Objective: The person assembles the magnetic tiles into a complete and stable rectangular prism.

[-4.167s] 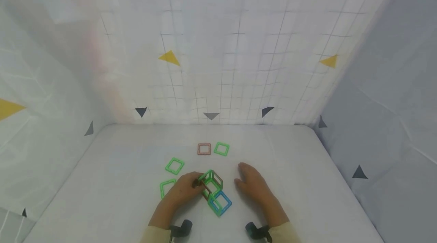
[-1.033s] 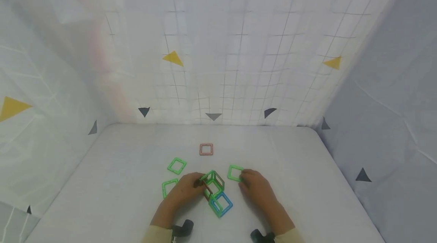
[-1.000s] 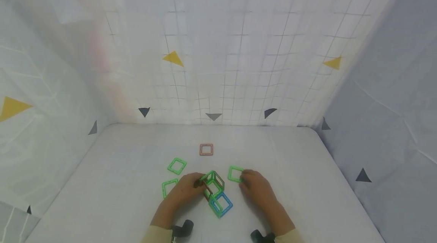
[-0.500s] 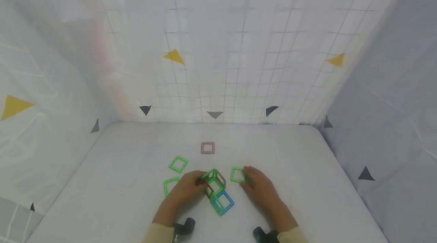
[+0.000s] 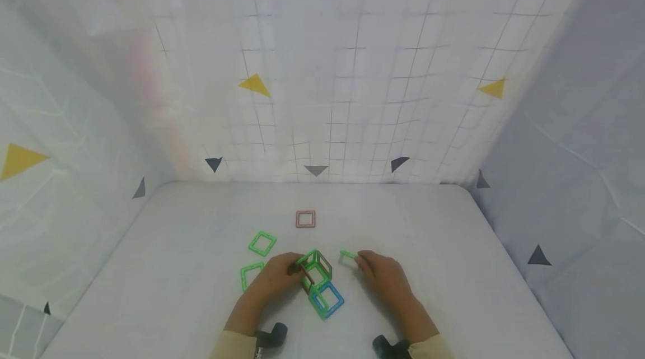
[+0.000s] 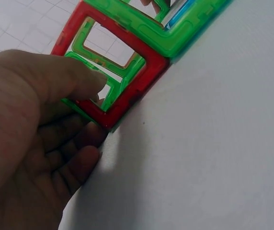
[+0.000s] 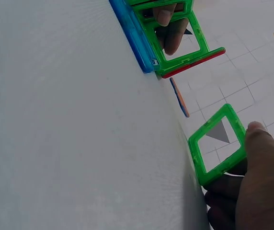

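Note:
My left hand (image 5: pixel 276 279) grips a box-like build of green and red square magnetic tiles standing on the table. In the left wrist view the thumb reaches over a red tile (image 6: pixel 157 61), with fingers behind and below it. A blue square tile (image 5: pixel 336 292) lies flat at the near end of the build, with a green tile beside it. To the right of the build, my right hand (image 5: pixel 385 280) pinches a green square magnetic tile (image 7: pixel 209 122) by one edge. That tile is tilted up and apart from the build. The left fingers are partly hidden by the build.
A red square tile (image 5: pixel 305 227) lies flat farther back on the white table (image 5: pixel 428 224). Two more green tiles lie left of the build, one behind (image 5: pixel 255 238) and one partly covered by my left forearm. White sheets hang around the back and sides.
My right hand has brought the green tile from the back toward the build and now tilts it up from lying flat. My left hand and the build have stayed in place.

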Available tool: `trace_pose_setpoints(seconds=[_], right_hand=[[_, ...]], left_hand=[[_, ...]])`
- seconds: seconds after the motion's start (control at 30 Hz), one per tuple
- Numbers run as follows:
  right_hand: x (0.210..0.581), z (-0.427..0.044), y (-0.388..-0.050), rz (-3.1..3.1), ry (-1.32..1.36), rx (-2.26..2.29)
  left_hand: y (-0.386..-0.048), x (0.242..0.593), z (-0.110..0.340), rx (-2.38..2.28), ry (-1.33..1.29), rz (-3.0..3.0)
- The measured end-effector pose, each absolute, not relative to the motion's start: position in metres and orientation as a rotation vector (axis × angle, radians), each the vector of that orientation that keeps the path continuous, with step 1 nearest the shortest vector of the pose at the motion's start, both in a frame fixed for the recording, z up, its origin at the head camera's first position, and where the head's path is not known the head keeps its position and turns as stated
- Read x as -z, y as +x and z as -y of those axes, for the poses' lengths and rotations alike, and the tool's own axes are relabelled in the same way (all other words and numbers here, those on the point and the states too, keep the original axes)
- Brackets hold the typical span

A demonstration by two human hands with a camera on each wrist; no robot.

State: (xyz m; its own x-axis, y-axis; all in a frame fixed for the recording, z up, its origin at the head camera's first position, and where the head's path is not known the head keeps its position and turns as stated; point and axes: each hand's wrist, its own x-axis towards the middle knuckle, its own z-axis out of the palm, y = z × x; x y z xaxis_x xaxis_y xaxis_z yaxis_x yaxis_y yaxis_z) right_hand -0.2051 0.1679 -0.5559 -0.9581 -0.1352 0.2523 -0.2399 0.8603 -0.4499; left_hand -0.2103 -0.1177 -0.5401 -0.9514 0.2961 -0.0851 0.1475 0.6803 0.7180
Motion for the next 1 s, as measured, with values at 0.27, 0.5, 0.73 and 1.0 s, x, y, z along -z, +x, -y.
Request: trace_pose_setpoints(seconds=[0.27, 0.5, 0.73, 1.0], right_hand=[[0.5591, -0.1682, -0.2033, 2.662, 0.291, -0.732], [0.5605, -0.1669, -0.2012, 2.610, 0.320, -0.754], [0.5580, -0.1656, -0.2024, 2.643, 0.322, -0.832], [0.5544, -0.1641, -0.1996, 2.710, 0.352, -0.899]], left_hand=[[-0.2116, 0.5421, 0.1178, -1.126, 0.372, -2.698], [-0.2098, 0.5431, 0.1162, -1.107, 0.395, -2.758], [-0.2096, 0.5405, 0.1147, -1.110, 0.330, -2.800], [-0.2095, 0.5408, 0.1167, -1.138, 0.366, -2.803]])
